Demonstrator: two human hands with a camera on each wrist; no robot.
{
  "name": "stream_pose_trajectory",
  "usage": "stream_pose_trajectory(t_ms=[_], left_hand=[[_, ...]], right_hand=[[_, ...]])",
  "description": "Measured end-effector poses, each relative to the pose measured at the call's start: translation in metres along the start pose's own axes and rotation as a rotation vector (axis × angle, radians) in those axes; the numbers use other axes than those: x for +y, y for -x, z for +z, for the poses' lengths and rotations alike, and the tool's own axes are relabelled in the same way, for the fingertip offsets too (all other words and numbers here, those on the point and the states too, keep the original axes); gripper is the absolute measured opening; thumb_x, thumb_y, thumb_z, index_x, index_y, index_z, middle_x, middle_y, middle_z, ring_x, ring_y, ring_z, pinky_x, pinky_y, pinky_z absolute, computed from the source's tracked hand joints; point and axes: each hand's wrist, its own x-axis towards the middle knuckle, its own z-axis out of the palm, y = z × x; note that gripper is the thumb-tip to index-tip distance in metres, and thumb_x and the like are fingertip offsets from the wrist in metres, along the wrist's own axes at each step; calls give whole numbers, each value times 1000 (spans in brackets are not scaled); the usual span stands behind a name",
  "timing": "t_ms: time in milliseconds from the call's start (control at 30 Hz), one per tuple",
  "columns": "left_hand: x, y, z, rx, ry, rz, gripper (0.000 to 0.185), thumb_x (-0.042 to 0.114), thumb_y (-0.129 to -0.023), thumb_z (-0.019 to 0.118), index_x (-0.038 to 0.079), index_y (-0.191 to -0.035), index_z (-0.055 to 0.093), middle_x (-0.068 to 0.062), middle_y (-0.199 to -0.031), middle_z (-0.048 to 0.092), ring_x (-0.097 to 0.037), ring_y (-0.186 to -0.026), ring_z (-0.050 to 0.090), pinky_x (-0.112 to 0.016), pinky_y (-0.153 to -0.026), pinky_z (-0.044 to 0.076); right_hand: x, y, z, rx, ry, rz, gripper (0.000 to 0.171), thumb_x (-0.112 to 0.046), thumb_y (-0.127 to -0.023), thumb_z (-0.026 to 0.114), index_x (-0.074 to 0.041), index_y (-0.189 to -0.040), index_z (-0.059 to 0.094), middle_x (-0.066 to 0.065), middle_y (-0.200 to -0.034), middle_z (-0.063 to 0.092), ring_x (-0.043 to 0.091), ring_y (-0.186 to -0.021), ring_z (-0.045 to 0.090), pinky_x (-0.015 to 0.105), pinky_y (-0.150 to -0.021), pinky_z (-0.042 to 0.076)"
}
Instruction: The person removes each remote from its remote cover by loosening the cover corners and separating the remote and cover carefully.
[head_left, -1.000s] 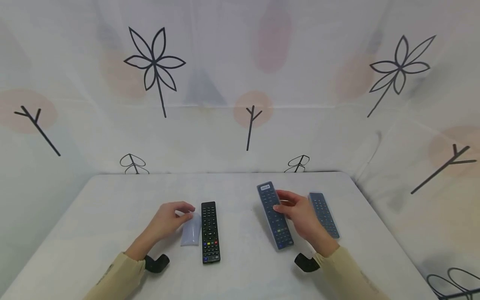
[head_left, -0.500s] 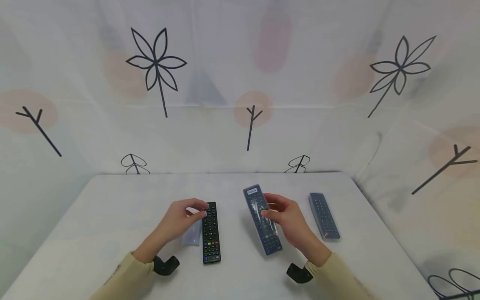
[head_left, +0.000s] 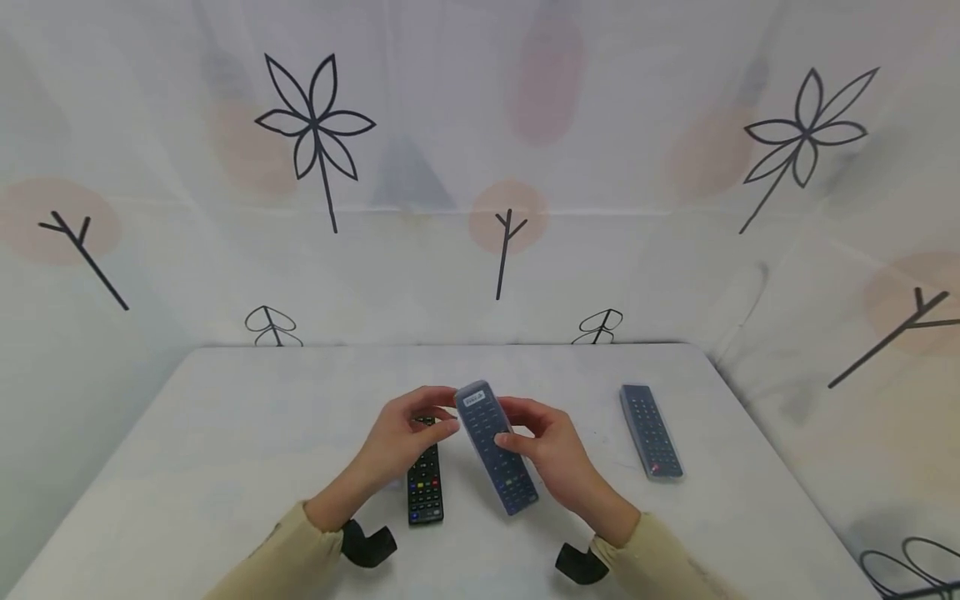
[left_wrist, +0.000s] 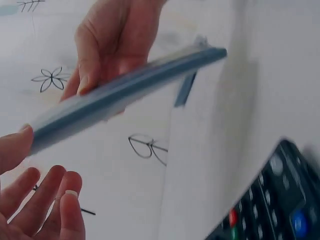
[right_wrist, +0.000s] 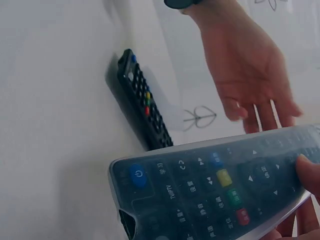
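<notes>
My right hand (head_left: 517, 425) holds a dark remote in a clear cover (head_left: 495, 450) tilted above the table, with the thumb on its button face (right_wrist: 215, 190). My left hand (head_left: 441, 414) reaches the remote's far end. Its fingers (left_wrist: 50, 195) lie relaxed and spread, and the thumb tip touches the remote's edge (left_wrist: 125, 90). A bare black remote (head_left: 425, 492) with coloured buttons lies flat on the table just under the left hand, also seen in the right wrist view (right_wrist: 142, 102).
A second covered remote (head_left: 651, 429) lies on the white table (head_left: 225, 433) to the right. A printed white sheet forms the walls behind and at both sides. The clear cover seen earlier near the black remote is hidden behind my left hand.
My right hand lifted the covered remote and carried it left toward the middle. My left hand left the loose clear cover and moved right to meet the remote's far end.
</notes>
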Motion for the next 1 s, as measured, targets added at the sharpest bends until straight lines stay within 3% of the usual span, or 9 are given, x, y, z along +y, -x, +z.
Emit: stream_pose_trajectory(t_ms=[267,400,633,833,1000], left_hand=[[8,-5,8,24,67,-12,42,25,-93,73,14,-131,63,0,-116,69,-17,-101,63,-28,-86,53],[12,-3,9,51,93,-26,39,21,-93,73,12,-130,63,-2,-111,70,-18,-97,65,-29,-80,56],[18,-1,9,81,122,-15,37,16,-95,70,9,-130,63,-5,-109,70,-20,-92,66,-31,-71,58],[20,-1,8,58,190,13,35,6,-96,66,7,-130,63,-8,-113,69,-22,-97,66,-33,-74,58],[19,-2,7,22,260,55,33,2,-96,64,5,-128,64,-9,-115,70,-23,-102,65,-35,-80,57]], right_hand=[[-1,1,9,-6,3,-29,42,-2,-89,73,-11,-129,66,5,-121,66,24,-115,57,44,-100,47],[-1,1,10,-13,5,-34,42,-2,-88,74,-11,-129,66,5,-120,66,24,-114,57,44,-99,48],[-5,2,5,-76,15,-94,42,-9,-91,72,-8,-132,63,9,-125,64,27,-117,57,36,-95,51],[-11,1,-4,-117,1,-146,37,-21,-99,64,-3,-131,63,14,-126,65,28,-113,64,32,-92,53],[-12,-1,-6,-167,30,-137,36,-21,-96,69,-5,-128,65,11,-124,66,27,-116,60,37,-96,50]])
